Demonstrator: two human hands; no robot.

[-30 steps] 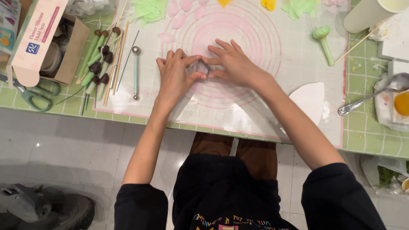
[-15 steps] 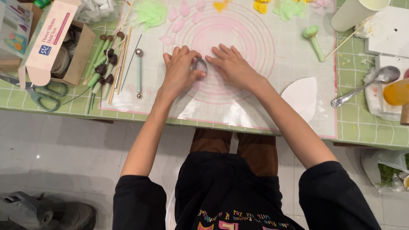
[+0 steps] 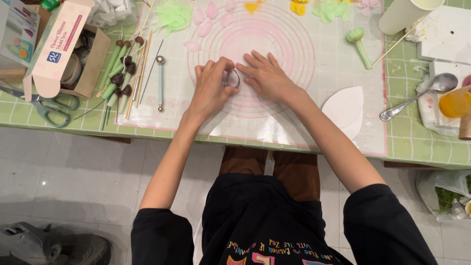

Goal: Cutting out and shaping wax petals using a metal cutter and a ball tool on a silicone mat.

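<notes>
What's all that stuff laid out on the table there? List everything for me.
Work mat: one, clear with pink rings, centre of table.
Metal cutter: one, silvery, on the mat between the hands.
Ball tool: one, pale green with metal ends, left on the mat.
Modelling tools: a bunch, green with brown tips, left of the ball tool.
Scissors: one, green handles, table's left edge.
Cardboard box: one, pink and brown, open, far left.
Petal pieces: several, pink, green, yellow, along the top.
Spoon: one, metal, right side.
White sheet: one, mat's right corner.
Left hand: touches the cutter.
Right hand: flat on the mat beside the cutter.
</notes>
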